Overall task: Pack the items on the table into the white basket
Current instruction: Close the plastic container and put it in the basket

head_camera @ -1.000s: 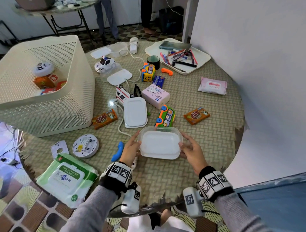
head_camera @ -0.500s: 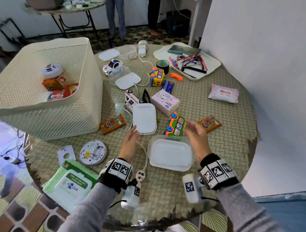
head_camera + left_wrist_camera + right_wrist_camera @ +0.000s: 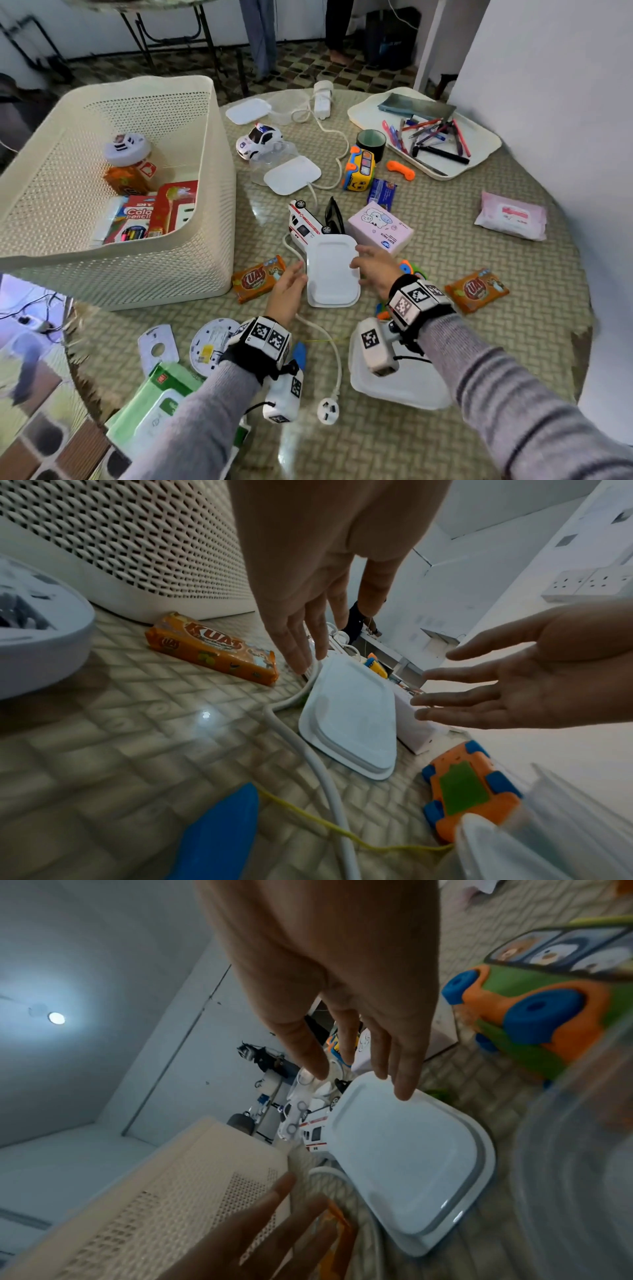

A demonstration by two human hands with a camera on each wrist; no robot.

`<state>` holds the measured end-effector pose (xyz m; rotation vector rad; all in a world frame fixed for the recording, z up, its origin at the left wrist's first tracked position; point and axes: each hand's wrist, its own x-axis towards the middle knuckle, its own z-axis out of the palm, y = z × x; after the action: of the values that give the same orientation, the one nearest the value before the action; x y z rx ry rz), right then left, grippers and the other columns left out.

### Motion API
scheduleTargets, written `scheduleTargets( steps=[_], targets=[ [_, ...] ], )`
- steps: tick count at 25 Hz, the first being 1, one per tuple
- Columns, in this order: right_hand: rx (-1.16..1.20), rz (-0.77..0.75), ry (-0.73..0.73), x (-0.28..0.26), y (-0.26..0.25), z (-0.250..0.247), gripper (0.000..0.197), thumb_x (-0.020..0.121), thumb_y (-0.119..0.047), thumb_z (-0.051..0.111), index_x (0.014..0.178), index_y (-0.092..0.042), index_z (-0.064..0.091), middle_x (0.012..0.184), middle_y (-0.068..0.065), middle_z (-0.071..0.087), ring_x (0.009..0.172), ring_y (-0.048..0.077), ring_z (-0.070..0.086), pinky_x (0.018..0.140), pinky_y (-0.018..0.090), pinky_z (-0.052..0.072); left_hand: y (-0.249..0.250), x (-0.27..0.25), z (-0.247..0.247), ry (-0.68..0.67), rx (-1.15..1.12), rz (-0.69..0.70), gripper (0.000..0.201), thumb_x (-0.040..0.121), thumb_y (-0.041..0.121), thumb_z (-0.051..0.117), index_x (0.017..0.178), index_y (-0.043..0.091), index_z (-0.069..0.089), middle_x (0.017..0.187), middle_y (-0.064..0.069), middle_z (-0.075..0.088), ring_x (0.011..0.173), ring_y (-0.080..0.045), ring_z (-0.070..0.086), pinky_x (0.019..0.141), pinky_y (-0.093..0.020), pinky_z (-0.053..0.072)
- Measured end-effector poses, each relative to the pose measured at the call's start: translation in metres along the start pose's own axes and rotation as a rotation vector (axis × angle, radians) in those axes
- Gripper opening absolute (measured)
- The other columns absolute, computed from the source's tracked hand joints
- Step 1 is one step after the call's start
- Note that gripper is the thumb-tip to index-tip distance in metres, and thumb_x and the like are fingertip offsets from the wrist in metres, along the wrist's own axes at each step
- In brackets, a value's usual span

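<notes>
White plastic, flat and rounded at the corners, the lid (image 3: pixel 331 274) lay on the worktop (image 3: pixel 445 342) between my two hands, its far end propped against the toy ambulance (image 3: pixel 305 224) and its left edge resting on a white cable (image 3: pixel 308 753). My left hand (image 3: pixel 286 291) was at its left edge with fingers straight and spread, holding nothing. My right hand (image 3: pixel 375 269) was at its right edge, fingers likewise extended and empty; the right wrist view showed its fingertips (image 3: pixel 404 1085) at the far corner, contact uncertain. The white basket (image 3: pixel 205 192) stood just left of the lid, already holding several items. An orange snack pack (image 3: pixel 258 278) lay between basket and lid. The clear container (image 3: pixel 404 387) sat near me under my right wrist.

Risk assessment: the lid was thin and sat close to the surface, so a grip from the sides could slip. The cable under its edge could be dragged along on lifting, pulling the plug (image 3: pixel 328 410) and nearby toys. The green and orange toy car (image 3: pixel 469 785) beside my right hand could be knocked aside.
</notes>
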<state>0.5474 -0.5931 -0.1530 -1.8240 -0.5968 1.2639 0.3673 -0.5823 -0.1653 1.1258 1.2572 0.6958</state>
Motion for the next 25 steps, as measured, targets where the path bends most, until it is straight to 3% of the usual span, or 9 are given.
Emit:
scheduleTargets(
  steps=[3, 8, 11, 13, 15, 18, 20, 22, 25],
  targets=[
    [-0.110, 0.034, -0.029, 0.019, 0.008, 0.006, 0.057, 0.080, 0.009, 0.055, 0.134, -0.006, 0.048, 0.123, 0.015, 0.057, 0.097, 0.027, 0.054, 0.070, 0.038, 0.045, -0.009, 0.020, -0.002, -0.069, 0.036, -0.028, 0.041, 0.097, 0.003, 0.045, 0.138, 0.007, 0.044, 0.138, -0.008, 0.048, 0.128, -0.018, 0.044, 0.097, -0.020, 0.035],
    [-0.144, 0.046, -0.019, 0.029, 0.018, 0.010, 0.062, 0.082, 0.006, 0.057, 0.139, -0.012, 0.044, 0.127, 0.011, 0.058, 0.095, 0.024, 0.056, 0.065, 0.033, 0.045, -0.021, 0.036, 0.004, -0.118, 0.122, -0.070, 0.047, 0.093, -0.002, 0.051, 0.138, 0.000, 0.040, 0.141, -0.014, 0.047, 0.128, -0.025, 0.045, 0.103, -0.028, 0.035],
    [-0.092, -0.007, 0.038, 0.025, 0.019, 0.009, 0.054, 0.085, 0.006, 0.057, 0.135, -0.008, 0.048, 0.124, 0.010, 0.056, 0.101, 0.026, 0.057, 0.058, 0.033, 0.046, -0.022, 0.035, 0.003, -0.105, 0.146, -0.028, 0.050, 0.090, -0.002, 0.056, 0.138, 0.000, 0.041, 0.140, -0.015, 0.046, 0.127, -0.025, 0.046, 0.101, -0.024, 0.036],
    [-0.025, -0.045, 0.086, 0.017, 0.018, 0.006, 0.045, 0.087, 0.004, 0.059, 0.130, -0.006, 0.053, 0.128, 0.010, 0.055, 0.108, 0.029, 0.057, 0.058, 0.030, 0.049, -0.021, 0.030, 0.001, -0.069, 0.197, 0.037, 0.052, 0.088, 0.002, 0.061, 0.137, 0.004, 0.042, 0.132, -0.014, 0.049, 0.118, -0.022, 0.050, 0.096, -0.020, 0.041],
    [0.045, -0.089, 0.109, 0.006, 0.014, 0.002, 0.040, 0.087, 0.001, 0.063, 0.125, -0.004, 0.056, 0.122, 0.013, 0.059, 0.102, 0.026, 0.059, 0.059, 0.026, 0.050, -0.014, 0.023, -0.002, -0.027, 0.203, 0.116, 0.054, 0.086, 0.004, 0.065, 0.135, 0.009, 0.045, 0.120, -0.011, 0.052, 0.101, -0.018, 0.050, 0.082, -0.015, 0.046],
    [0.129, -0.192, 0.126, -0.011, 0.003, -0.004, 0.039, 0.083, 0.003, 0.067, 0.121, -0.002, 0.058, 0.115, 0.016, 0.064, 0.101, 0.027, 0.062, 0.074, 0.028, 0.054, 0.006, 0.013, -0.007, -0.011, 0.105, 0.168, 0.053, 0.083, 0.004, 0.069, 0.132, 0.015, 0.049, 0.109, -0.009, 0.054, 0.089, -0.018, 0.051, 0.083, -0.036, 0.053],
    [0.200, -0.239, 0.103, -0.026, -0.006, -0.009, 0.038, 0.083, 0.002, 0.068, 0.119, -0.003, 0.060, 0.114, 0.016, 0.066, 0.101, 0.027, 0.064, 0.082, 0.031, 0.055, 0.022, 0.003, -0.009, -0.020, 0.020, 0.162, 0.050, 0.084, 0.001, 0.066, 0.131, 0.013, 0.051, 0.099, -0.002, 0.052, 0.079, -0.015, 0.051, 0.077, -0.033, 0.055],
    [0.264, -0.258, 0.040, -0.044, -0.012, -0.015, 0.035, 0.086, -0.002, 0.065, 0.120, -0.002, 0.060, 0.110, 0.011, 0.067, 0.092, 0.019, 0.066, 0.077, 0.025, 0.057, 0.034, -0.012, -0.010, -0.044, -0.028, 0.174, 0.049, 0.086, -0.003, 0.063, 0.131, 0.011, 0.051, 0.093, 0.001, 0.049, 0.071, -0.009, 0.051, 0.066, -0.019, 0.054],
    [0.351, -0.245, -0.029, -0.069, -0.013, -0.030, 0.024, 0.088, -0.011, 0.064, 0.112, -0.008, 0.063, 0.098, 0.004, 0.071, 0.073, 0.011, 0.069, 0.064, 0.023, 0.058, 0.041, -0.035, -0.009, -0.086, -0.082, 0.201, 0.053, 0.085, -0.006, 0.062, 0.132, 0.014, 0.050, 0.093, -0.001, 0.048, 0.063, -0.002, 0.054, 0.059, -0.019, 0.054]
  ],
)
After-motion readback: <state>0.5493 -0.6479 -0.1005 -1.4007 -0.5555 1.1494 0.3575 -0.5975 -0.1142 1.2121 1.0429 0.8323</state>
